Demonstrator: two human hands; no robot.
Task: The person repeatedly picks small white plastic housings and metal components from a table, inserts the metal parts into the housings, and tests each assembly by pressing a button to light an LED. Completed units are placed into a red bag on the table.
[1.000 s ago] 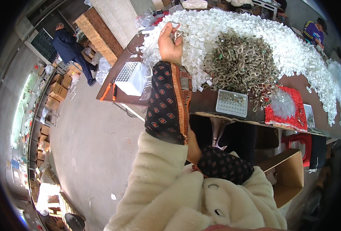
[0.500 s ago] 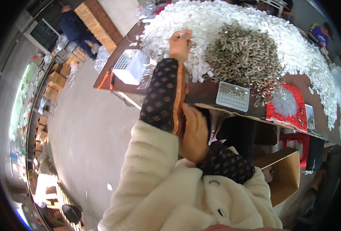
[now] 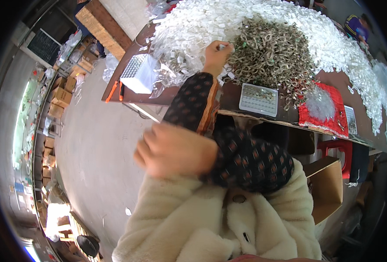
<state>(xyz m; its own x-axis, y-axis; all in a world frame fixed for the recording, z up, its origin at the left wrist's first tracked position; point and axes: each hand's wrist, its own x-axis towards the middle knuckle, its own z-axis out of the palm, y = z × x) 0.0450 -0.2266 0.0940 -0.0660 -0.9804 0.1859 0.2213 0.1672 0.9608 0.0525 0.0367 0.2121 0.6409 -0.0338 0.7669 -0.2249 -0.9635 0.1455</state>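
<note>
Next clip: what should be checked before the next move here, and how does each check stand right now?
1. Left hand reaches the piles on the table: ok.
2. Left grip closed on a white piece: cannot tell.
3. Right hand sharp enough to read: not ok, blurred.
4. Right hand empty: cannot tell.
5. Compartment tray lies flat beside the metal pile: ok.

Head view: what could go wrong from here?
1. The left hand works right where the white pieces meet the metal pile; the two could get mixed or dragged together.
2. The grey tray sits at the table edge beside the reaching sleeve; a sweep of the arm might push it off.
3. The right hand is blurred, so its grip cannot be checked.
</note>
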